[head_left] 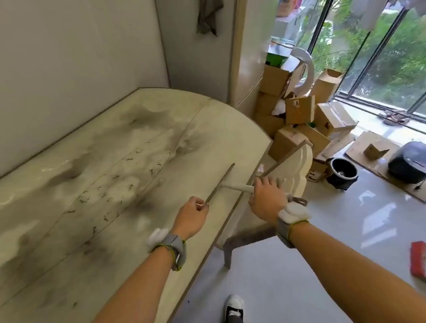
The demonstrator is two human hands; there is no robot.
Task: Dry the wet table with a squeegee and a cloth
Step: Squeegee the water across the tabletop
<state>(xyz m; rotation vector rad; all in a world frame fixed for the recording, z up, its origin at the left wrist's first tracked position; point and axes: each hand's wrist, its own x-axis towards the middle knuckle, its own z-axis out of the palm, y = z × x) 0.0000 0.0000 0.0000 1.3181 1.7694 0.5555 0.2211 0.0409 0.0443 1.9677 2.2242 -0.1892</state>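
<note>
The wet table (pixel 103 183) is a cream, marble-patterned top with a rounded far end, covered in a glistening film of water. A squeegee (pixel 220 183) with a thin dark blade and a pale handle hovers over the table's right edge. My right hand (pixel 268 200) is closed around the handle. My left hand (pixel 191 216) pinches the near end of the blade. No cloth is in either hand. A grey cloth (pixel 209 9) hangs on the wall at the back.
A cream plastic chair (pixel 297 166) stands against the table's right side. Behind it are stacked cardboard boxes (pixel 301 111), a black bucket (pixel 343 172) and a dark pot (pixel 415 165) on the white floor. A red-edged tool (pixel 421 261) lies at the right. My shoe (pixel 234 306) is beside the table.
</note>
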